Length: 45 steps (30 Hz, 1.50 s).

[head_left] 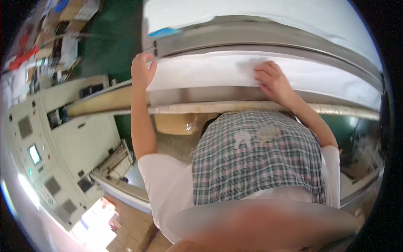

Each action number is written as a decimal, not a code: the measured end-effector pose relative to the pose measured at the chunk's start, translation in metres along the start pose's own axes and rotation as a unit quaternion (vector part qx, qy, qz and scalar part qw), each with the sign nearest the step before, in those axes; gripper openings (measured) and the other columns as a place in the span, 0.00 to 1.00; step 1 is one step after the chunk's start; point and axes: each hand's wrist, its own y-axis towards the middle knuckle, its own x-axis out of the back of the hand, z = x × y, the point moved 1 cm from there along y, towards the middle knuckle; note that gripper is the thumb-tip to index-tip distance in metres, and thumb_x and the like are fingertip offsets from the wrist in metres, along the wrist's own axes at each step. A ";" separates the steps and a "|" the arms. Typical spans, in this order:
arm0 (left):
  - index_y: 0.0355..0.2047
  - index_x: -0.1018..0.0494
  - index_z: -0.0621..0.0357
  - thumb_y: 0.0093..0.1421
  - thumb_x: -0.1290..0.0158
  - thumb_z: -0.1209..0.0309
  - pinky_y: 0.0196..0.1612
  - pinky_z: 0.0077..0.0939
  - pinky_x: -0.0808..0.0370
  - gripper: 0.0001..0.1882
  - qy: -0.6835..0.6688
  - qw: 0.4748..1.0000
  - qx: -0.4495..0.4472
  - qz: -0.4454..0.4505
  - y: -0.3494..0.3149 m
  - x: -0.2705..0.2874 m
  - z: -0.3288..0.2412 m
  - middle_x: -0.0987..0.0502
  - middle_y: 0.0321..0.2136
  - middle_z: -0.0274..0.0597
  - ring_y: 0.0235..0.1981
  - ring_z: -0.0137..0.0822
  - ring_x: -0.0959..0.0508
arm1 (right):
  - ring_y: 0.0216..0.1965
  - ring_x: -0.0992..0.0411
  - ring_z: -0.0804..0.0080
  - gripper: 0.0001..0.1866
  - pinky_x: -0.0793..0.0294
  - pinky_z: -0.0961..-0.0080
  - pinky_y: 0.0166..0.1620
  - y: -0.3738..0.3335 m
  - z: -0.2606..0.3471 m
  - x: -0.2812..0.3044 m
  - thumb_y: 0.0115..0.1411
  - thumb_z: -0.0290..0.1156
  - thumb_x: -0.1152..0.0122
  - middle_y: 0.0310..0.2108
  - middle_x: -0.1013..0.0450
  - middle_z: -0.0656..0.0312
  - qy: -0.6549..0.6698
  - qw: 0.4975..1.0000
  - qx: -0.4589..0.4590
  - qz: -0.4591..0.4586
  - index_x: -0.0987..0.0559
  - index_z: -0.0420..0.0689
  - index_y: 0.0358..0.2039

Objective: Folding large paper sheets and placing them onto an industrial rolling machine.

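Observation:
A long strip of white sheet material (201, 69) lies across the machine bed in front of me, between grey metal bars. At its left end is my left hand (143, 69), thumb and fingers apart around the corner; nothing shows in its grasp. My right hand (273, 80) is over the right-hand part of the strip, its fingers loosely bent and the thumb apart from them. A shadow falls on the white beside its fingertips. Whether those fingertips touch the strip is hard to tell, as they are slightly blurred.
Beyond the strip runs a grey metal bar (218, 35), with more white material (260, 10) behind it. A padded front rail (235, 106) passes close to my body. A cardboard box (176, 124) sits below it. Control cabinets (79, 145) stand at left; clutter lies far left.

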 end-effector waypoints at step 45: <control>0.49 0.34 0.43 0.61 0.71 0.48 0.50 0.59 0.45 0.25 0.226 0.914 0.319 0.111 -0.002 -0.133 -0.255 0.40 0.55 0.43 0.58 0.54 0.47 | 0.38 0.29 0.55 0.12 0.32 0.66 0.43 -0.463 -0.414 0.513 0.52 0.27 0.55 0.33 0.27 0.52 -0.364 0.817 -0.441 -0.070 0.23 0.43 0.34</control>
